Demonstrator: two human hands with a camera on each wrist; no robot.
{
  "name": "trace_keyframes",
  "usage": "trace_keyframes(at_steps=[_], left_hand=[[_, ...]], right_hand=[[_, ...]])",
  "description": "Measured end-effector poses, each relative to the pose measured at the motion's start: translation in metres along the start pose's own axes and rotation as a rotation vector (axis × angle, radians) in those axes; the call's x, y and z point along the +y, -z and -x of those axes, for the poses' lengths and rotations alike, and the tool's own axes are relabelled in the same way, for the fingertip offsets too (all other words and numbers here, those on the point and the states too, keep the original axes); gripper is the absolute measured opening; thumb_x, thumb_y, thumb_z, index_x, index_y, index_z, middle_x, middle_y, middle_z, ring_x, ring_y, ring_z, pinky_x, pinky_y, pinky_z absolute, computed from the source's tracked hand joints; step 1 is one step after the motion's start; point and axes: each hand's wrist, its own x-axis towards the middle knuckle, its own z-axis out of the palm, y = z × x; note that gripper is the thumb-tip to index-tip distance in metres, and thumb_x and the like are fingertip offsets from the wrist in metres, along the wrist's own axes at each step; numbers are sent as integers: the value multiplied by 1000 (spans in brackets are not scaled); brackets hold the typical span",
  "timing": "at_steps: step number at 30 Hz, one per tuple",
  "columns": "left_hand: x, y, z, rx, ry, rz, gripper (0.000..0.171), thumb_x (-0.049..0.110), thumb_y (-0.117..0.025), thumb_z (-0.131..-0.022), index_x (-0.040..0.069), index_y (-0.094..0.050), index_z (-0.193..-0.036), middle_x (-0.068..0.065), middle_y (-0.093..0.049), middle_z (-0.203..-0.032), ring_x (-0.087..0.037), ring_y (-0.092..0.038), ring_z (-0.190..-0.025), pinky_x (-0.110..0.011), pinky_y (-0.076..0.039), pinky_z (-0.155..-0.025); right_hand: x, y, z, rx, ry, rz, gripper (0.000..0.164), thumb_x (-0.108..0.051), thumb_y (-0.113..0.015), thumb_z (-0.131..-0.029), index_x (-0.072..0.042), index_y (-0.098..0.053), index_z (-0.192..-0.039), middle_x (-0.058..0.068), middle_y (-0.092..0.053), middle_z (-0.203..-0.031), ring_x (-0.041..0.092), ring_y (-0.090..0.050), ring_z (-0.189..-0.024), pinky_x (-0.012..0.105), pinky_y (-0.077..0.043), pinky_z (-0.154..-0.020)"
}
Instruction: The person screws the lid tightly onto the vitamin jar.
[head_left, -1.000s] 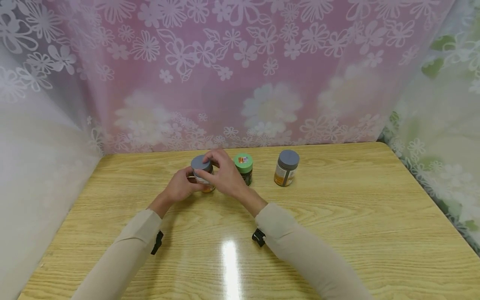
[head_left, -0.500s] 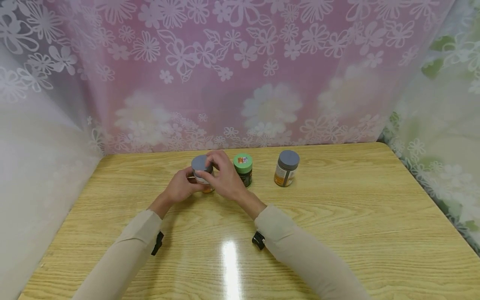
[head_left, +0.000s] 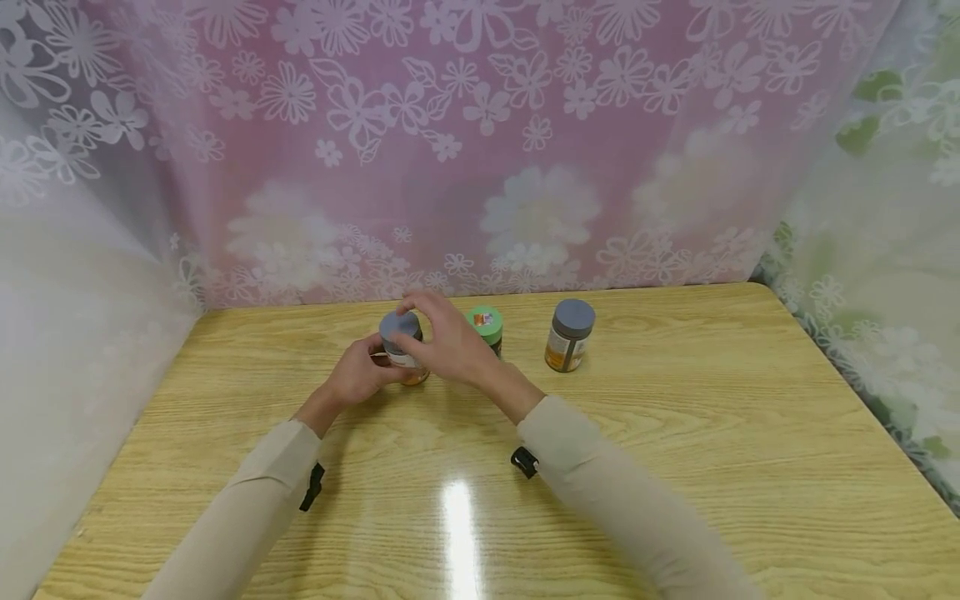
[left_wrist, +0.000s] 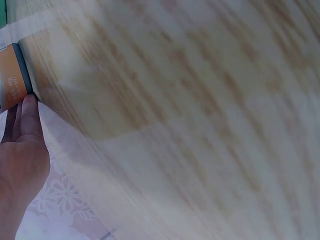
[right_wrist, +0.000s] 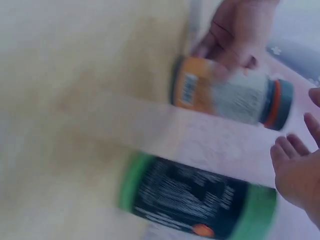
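Observation:
My left hand [head_left: 360, 372] grips a jar [head_left: 403, 362] with a grey lid and an orange-and-white label, which stands upright on the table. Seen from the left wrist, my fingers [left_wrist: 29, 120] lie against the dark base of this jar [left_wrist: 12, 75]. My right hand [head_left: 450, 342] is held around the grey lid [head_left: 397, 323], with thumb and fingers spread. From the right wrist, a gap shows between these fingers [right_wrist: 290, 147] and the lid [right_wrist: 283, 105], and an orange band is visible under the lid. Just right of it stands a green-lidded jar [head_left: 486, 323], partly hidden by my right hand.
Another grey-lidded jar [head_left: 570, 336] with an orange label stands farther right on the wooden table [head_left: 675, 433]. A pink flowered curtain [head_left: 465, 167] hangs behind the back edge, and pale curtains flank both sides.
My right hand has loosened from the grey lid, its fingers spreading and lifting slightly. My left hand keeps its grip on the jar. The view has shifted very slightly.

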Motion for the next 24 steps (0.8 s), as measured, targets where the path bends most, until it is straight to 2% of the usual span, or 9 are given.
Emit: trace_keyframes(at_steps=[4,9,13,16,19,24], left_hand=[[-1,1,0,3,-1,-7,58,19,-76,-84,4,-50,-133,-13,-55,-125,-28,-59,-111,-37,-53,-85],[0,2,1,9,8,-25,55,19,-77,-83,5,-52,-131,-12,-56,-124,-27,-59,-111,-37,-53,-84],[0,1,0,15,11,-57,54,21,-77,-84,4,-53,-129,-13,-57,-122,-27,-60,-109,-37,-53,-82],[0,1,0,19,7,-77,54,22,-77,-84,3,-53,-128,-14,-57,-121,-28,-60,-108,-37,-53,-81],[0,2,0,23,12,-70,53,21,-77,-83,3,-53,-127,-14,-57,-121,-28,-61,-107,-38,-54,-80],[-1,2,-1,21,6,-68,53,21,-77,-83,5,-54,-127,-13,-57,-122,-28,-60,-108,-37,-54,-81]], right_hand=[[-12,18,-11,-138,57,75,31,-27,-56,-98,-14,-56,-126,3,-43,-142,15,-35,-133,32,-35,-104],[-20,34,-26,-396,146,233,34,-22,-55,-99,-13,-53,-132,4,-45,-141,16,-41,-128,27,-37,-100],[-23,41,-36,-560,135,311,36,-21,-56,-99,-14,-53,-134,5,-39,-147,20,-36,-133,30,-35,-104],[-24,43,-42,-633,116,360,38,-18,-58,-97,-16,-54,-135,6,-35,-150,21,-31,-137,33,-32,-107],[-26,43,-48,-682,114,395,41,-16,-61,-96,-16,-54,-136,4,-40,-146,19,-37,-133,31,-34,-105],[-31,39,-55,-683,74,459,41,-20,-65,-93,-16,-56,-134,-2,-53,-133,14,-49,-118,28,-41,-95]])
